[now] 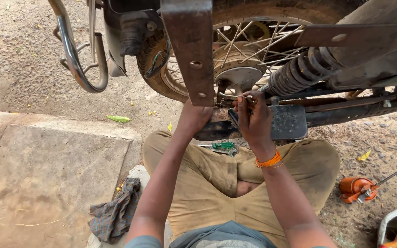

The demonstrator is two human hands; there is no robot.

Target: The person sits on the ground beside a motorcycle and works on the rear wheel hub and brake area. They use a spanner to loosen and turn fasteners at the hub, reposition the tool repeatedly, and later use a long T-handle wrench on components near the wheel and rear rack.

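Note:
I sit cross-legged under the rear of a motorcycle, facing its spoked rear wheel (240,50). My right hand (252,117), with an orange thread on the wrist, grips a thin metal tool (229,96) held at the axle area below the hub. My left hand (194,117) reaches up behind a rusty flat metal bracket (190,50), its fingers hidden. A coil shock absorber (295,73) runs to the right of the hub. A dark footrest plate (288,121) lies just below my right hand.
A green-handled screwdriver (223,145) lies on the ground by my knees. A checked rag (113,213) lies at the left by a concrete slab (51,174). An orange oil can (357,189) stands at the right. A chrome guard bar (76,64) hangs at upper left.

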